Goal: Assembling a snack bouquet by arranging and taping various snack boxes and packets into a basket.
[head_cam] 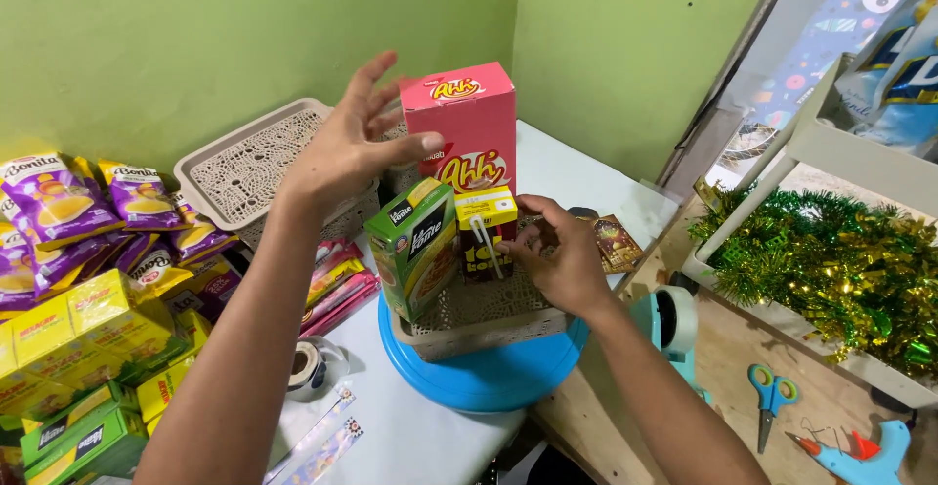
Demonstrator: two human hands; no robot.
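Snack boxes stand upright in a beige lattice basket (pixel 489 324) at the frame's centre, resting on a round blue tray (pixel 489 378): a tall pink box (pixel 469 124) at the back, a green carton (pixel 415 246) front left, and a small yellow-topped drink box (pixel 486 231) (white straw on its face) beside it. The left hand (pixel 352 143) hovers with fingers spread, its thumb touching the pink box. The right hand (pixel 562 251) has its fingertips pressed against the small drink box.

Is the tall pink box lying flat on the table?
No, the pink box stands upright in the basket, steadied by the left hand.
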